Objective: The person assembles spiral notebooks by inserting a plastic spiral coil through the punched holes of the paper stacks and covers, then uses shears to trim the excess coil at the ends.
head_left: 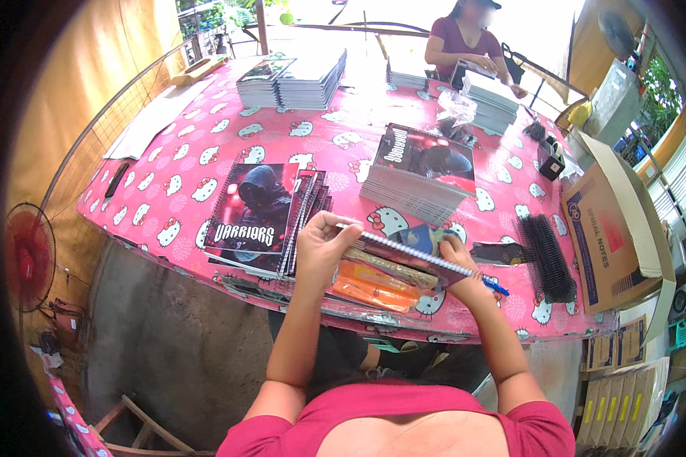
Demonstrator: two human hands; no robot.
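Observation:
Close to the table's front edge, a thin spiral notebook with a white coil is tilted up between my hands. My left hand pinches its left end, thumb on top. My right hand grips the right end, its fingers partly hidden behind the notebook. Under it lie an orange plastic packet and a folded brownish piece. To the left, several spiral notebooks with a dark hooded figure on the cover lie in a pile. A stack of similar covers and pages stands beyond my hands.
Black binding coils and a blue pen lie right of my hands. An opened cardboard box stands at the right edge. Tall stacks of books occupy the far side of the pink tablecloth. Across the table, another person handles books.

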